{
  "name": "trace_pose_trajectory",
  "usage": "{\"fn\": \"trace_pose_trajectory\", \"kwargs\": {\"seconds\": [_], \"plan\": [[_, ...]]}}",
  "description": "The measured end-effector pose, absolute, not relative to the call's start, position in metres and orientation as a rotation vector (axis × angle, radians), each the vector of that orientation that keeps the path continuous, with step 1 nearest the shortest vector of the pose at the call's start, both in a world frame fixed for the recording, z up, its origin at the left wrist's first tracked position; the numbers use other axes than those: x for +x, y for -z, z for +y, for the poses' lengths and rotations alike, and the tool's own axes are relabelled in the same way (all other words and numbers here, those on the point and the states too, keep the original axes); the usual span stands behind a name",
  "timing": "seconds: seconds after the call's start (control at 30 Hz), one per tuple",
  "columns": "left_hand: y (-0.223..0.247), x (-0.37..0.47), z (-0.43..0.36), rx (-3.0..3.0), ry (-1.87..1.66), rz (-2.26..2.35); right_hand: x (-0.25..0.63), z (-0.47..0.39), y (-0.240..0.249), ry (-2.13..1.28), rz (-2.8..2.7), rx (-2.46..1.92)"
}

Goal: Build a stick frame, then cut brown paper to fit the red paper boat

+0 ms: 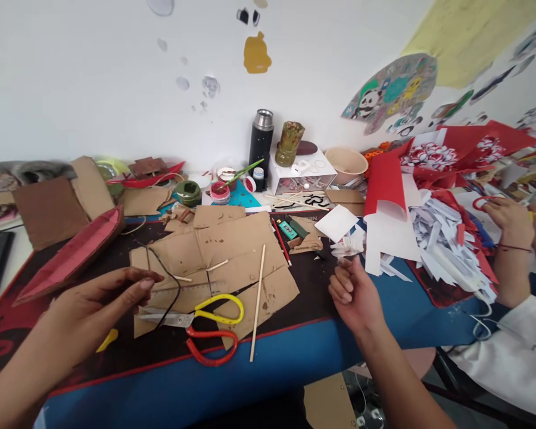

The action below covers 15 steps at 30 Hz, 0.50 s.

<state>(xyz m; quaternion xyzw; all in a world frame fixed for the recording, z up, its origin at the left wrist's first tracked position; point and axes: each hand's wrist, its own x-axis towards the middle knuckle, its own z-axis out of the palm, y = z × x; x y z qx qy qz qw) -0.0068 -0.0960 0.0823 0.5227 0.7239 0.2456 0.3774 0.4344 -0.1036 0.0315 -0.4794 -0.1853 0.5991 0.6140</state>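
My left hand (111, 304) is closed in a pinch, with a thin black string (178, 287) looping out by its fingertips and crossing the scissors' blades. Those scissors (192, 322), with one yellow and one red handle, lie beside it on flattened brown cardboard (236, 238). A pale wooden stick (258, 301) rests across the cardboard's right part, and two short stick pieces lie farther left. Over the mat's right side, my right hand (355, 295) has its fingers curled and thumb pressed in; what they hold, if anything, is hidden. Crumpled clear plastic (348, 243) lies just behind it.
A cardboard boat shape (75, 253) with a pink inside lies left. Paint jars (220, 192), a black flask (261, 140) and a white box (301, 177) line the wall. Paper strips (442, 244) are heaped at right, near another person's hand (509, 220).
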Motion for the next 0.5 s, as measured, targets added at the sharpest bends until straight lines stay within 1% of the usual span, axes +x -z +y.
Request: {"fn": "trace_pose_trajectory", "kwargs": {"seconds": [0.1,0.27,0.37,0.5], "plan": [[-0.081,0.002,-0.095,1.548,-0.520,1.851,0.416,-0.107,-0.031,-1.416,-0.467,-1.132],[-0.054,0.008,-0.090,2.068,-0.432,1.785,0.386,-0.110,-0.021,-1.447,-0.601,-1.220],[-0.041,0.015,-0.083,2.368,-0.223,1.689,0.369,-0.110,-0.017,-1.466,-0.762,-1.268],[-0.035,0.023,-0.073,2.575,0.050,1.585,0.346,-0.102,-0.023,-1.450,-1.171,-1.361]]}}
